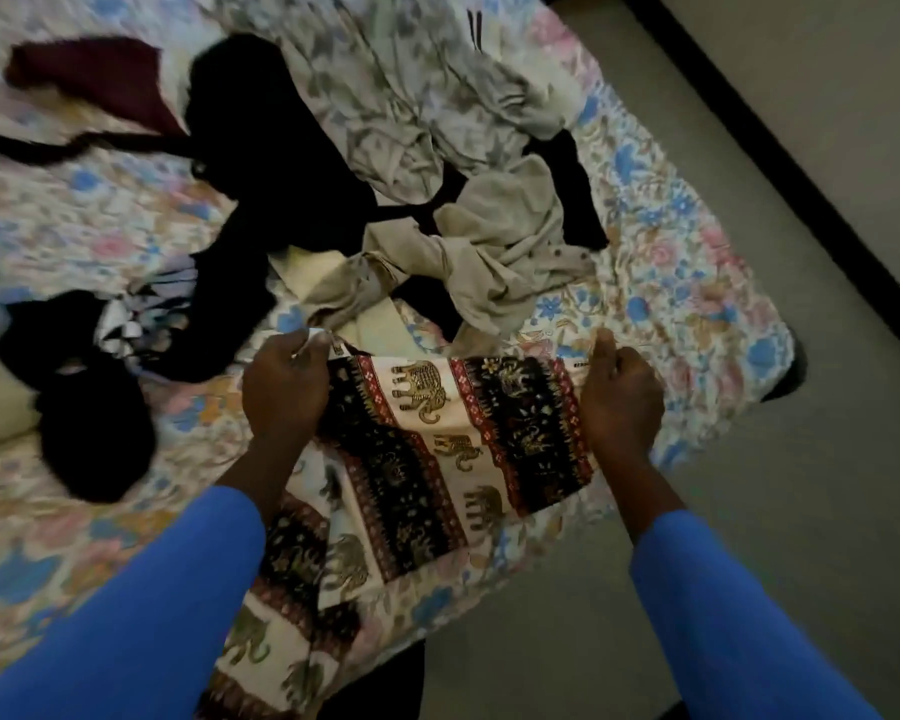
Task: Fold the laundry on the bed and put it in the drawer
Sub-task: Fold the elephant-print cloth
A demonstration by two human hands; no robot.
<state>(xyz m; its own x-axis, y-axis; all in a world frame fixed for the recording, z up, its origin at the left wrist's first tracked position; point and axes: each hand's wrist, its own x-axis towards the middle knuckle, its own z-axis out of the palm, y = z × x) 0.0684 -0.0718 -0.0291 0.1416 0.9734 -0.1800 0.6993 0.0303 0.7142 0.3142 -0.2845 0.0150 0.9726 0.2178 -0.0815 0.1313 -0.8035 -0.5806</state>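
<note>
Head view:
- Cream, black and red elephant-print cloth (437, 444) lies at the near edge of the bed (697, 283), between both hands; its near end trails down over the bed edge at the lower left.
- Left hand (284, 387): fingers curled, pinching the far left corner of the elephant-print cloth.
- Right hand (622, 402): fingers curled, pinching the far right corner of the same cloth, so its far edge is stretched between the two hands.
- Both arms wear blue sleeves (126, 615).
- The bed carries a floral cover in blue, pink and cream.
- Beige garment (494, 252): crumpled, just beyond the elephant-print cloth, toward the right.
- Black garment (261, 200): spread loosely from the far centre toward the near left, partly overlapping other pieces.
- Maroon garment (100, 80): at the far left, touching the black garment.
- Grey leaf-print fabric (427, 96): bunched at the far centre, beyond the beige garment.
- Floor (801, 459): plain grey-beige, to the right of the bed, bordered by a dark strip (775, 174) on its far side.
</note>
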